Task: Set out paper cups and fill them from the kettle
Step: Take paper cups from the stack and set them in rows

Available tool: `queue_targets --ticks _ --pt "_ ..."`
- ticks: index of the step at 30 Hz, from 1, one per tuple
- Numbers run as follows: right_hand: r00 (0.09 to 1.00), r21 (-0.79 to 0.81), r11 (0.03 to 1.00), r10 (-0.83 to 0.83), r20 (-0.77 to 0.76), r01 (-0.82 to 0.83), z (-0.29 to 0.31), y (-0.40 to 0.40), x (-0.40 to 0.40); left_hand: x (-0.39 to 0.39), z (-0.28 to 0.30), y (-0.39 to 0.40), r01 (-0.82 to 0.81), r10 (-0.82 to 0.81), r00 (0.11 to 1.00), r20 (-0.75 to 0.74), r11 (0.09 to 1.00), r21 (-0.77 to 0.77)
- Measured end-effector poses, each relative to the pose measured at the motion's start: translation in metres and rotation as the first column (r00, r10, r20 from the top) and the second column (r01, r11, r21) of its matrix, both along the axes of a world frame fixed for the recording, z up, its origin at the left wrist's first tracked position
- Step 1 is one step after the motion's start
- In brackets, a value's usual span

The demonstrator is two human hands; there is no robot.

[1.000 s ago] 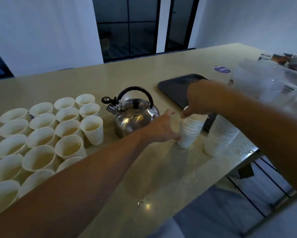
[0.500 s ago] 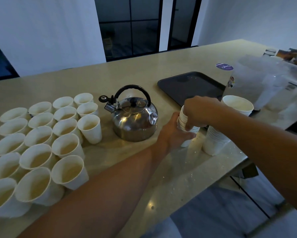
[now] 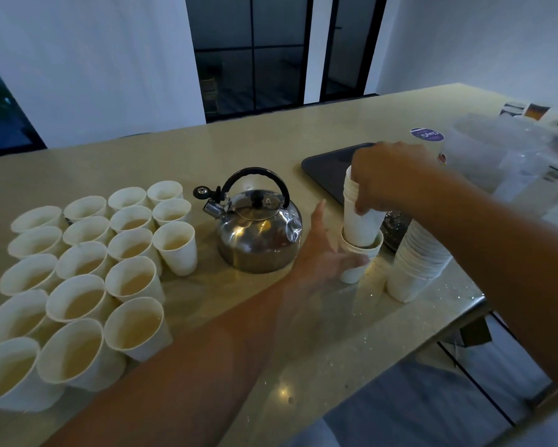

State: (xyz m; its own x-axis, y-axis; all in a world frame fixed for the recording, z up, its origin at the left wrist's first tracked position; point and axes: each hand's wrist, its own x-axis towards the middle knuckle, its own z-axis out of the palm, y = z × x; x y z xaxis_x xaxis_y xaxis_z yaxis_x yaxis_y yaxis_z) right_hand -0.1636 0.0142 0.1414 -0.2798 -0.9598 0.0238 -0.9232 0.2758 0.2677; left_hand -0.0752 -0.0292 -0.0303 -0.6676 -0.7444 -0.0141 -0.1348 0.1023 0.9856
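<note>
A long pale surface (image 3: 271, 150) is running toward dark glazed doors, and I am working at its near right corner. My right hand (image 3: 387, 179) is gripping a small lifted stack (image 3: 359, 217) of nested cups by its upper rims, pulling it up out of the lower stack (image 3: 356, 262). My left hand (image 3: 322, 253) is reaching in with fingers curled round that lower stack, apparently pinning it down so the cups part cleanly instead of rising together. A taller stack (image 3: 416, 269) is waiting just beside it, near the surface edge.

The kettle (image 3: 258, 233) is sitting upright just left of my left hand, spout facing the set-out cups (image 3: 87, 269), which looks handy for pouring. Those cups are standing packed in rows on the left, touching one another; most seem to be holding pale liquid already. A dark tray (image 3: 329, 169) is lying behind my right hand, with clear plastic bags (image 3: 503, 156) further right.

I judge I am freeing more cups to extend the rows.
</note>
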Motion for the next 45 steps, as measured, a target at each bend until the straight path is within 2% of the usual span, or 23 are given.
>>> queue_targets --ticks 4,8,11,14,15,18,21,23,26,29,32,35,37,39,41,43,45 --pt "0.999 -0.186 0.982 0.001 0.042 0.007 0.020 -0.001 0.021 0.026 0.022 -0.003 -0.161 0.160 0.987 -0.020 0.975 -0.155" --pt "0.990 -0.309 0.949 0.091 0.110 -0.053 0.020 0.000 0.056 0.068 0.040 -0.002 -0.298 0.284 0.954 -0.097 0.862 -0.410" --pt "0.944 -0.302 0.951 0.156 0.292 -0.064 0.007 0.005 0.081 0.105 0.046 0.001 -0.369 0.362 0.925 -0.111 0.797 -0.478" --pt "0.878 -0.158 0.977 0.199 0.436 -0.143 -0.012 0.006 0.105 0.140 0.041 0.004 -0.362 0.370 0.925 -0.085 0.791 -0.494" --pt "0.843 -0.127 0.974 0.228 0.487 -0.190 -0.018 0.005 0.113 0.150 0.040 0.007 -0.348 0.358 0.931 -0.071 0.811 -0.471" --pt "0.638 -0.165 0.955 0.289 0.714 -0.248 -0.035 0.004 0.133 0.176 0.032 0.017 -0.357 0.366 0.929 -0.050 0.853 -0.380" --pt "0.467 -0.215 0.945 0.311 0.827 -0.248 -0.056 0.004 0.145 0.200 0.023 0.030 -0.416 0.448 0.894 0.010 0.839 -0.351" --pt "0.406 -0.239 0.950 0.302 0.863 -0.200 -0.072 0.003 0.150 0.208 0.019 0.038 -0.475 0.508 0.858 0.067 0.837 -0.272" --pt "0.396 -0.275 0.953 0.302 0.867 -0.125 -0.088 0.002 0.157 0.208 0.018 0.046 -0.533 0.551 0.830 0.089 0.830 -0.165" --pt "0.431 -0.307 0.945 0.324 0.842 -0.111 -0.087 0.003 0.161 0.205 0.024 0.047 -0.534 0.543 0.836 0.081 0.838 -0.109" --pt "0.453 -0.367 0.926 0.367 0.813 -0.093 -0.074 0.006 0.157 0.205 0.031 0.046 -0.512 0.521 0.849 0.089 0.852 -0.107" --pt "0.431 -0.440 0.898 0.388 0.815 0.024 -0.062 0.008 0.153 0.204 0.037 0.050 -0.481 0.489 0.869 0.074 0.870 -0.107" --pt "0.438 -0.555 0.821 0.454 0.776 0.132 -0.057 0.009 0.149 0.205 0.041 0.052 -0.475 0.481 0.875 0.052 0.875 -0.091" --pt "0.505 -0.671 0.712 0.509 0.697 0.209 -0.053 0.008 0.145 0.210 0.043 0.053 -0.472 0.474 0.880 0.016 0.878 -0.077" --pt "0.529 -0.732 0.638 0.546 0.649 0.239 -0.051 0.006 0.142 0.217 0.049 0.052 -0.471 0.471 0.882 -0.021 0.880 -0.061" --pt "0.510 -0.725 0.638 0.547 0.663 0.258 -0.053 0.003 0.141 0.226 0.057 0.050 -0.486 0.484 0.874 -0.045 0.871 -0.073" --pt "0.481 -0.675 0.694 0.515 0.710 0.253 -0.060 -0.001 0.142 0.236 0.065 0.045 -0.506 0.500 0.861 -0.087 0.859 -0.074"
